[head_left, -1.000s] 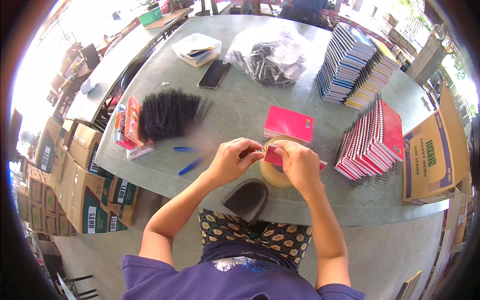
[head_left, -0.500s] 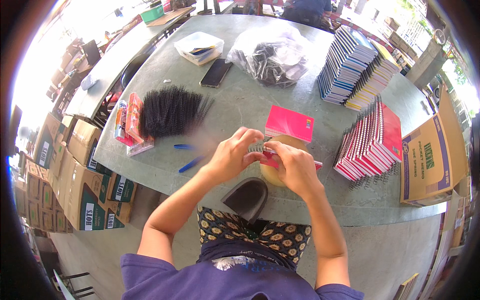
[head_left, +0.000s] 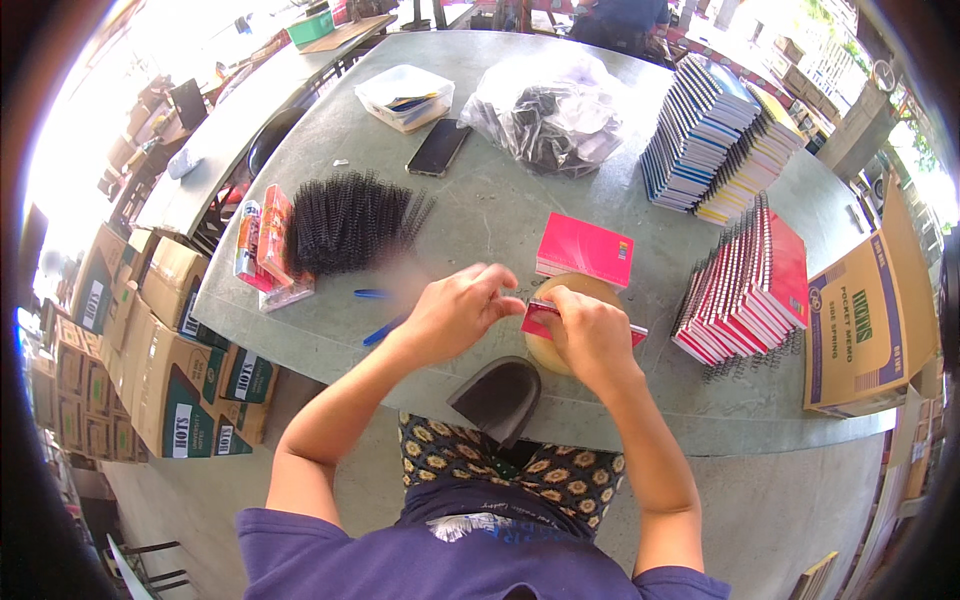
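Best to hold the red notebook steady — the right hand pinches it; the left hand curls near its left end — whether gripping anything, unclear.

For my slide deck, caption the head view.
Right hand grips a red notebook, left hand beside it; red spiral notebooks stand rightward.

We see green and dark capitals on the right carton, dark capitals on the left boxes' white labels, blue letters on our shirt, small print on the pink pad.
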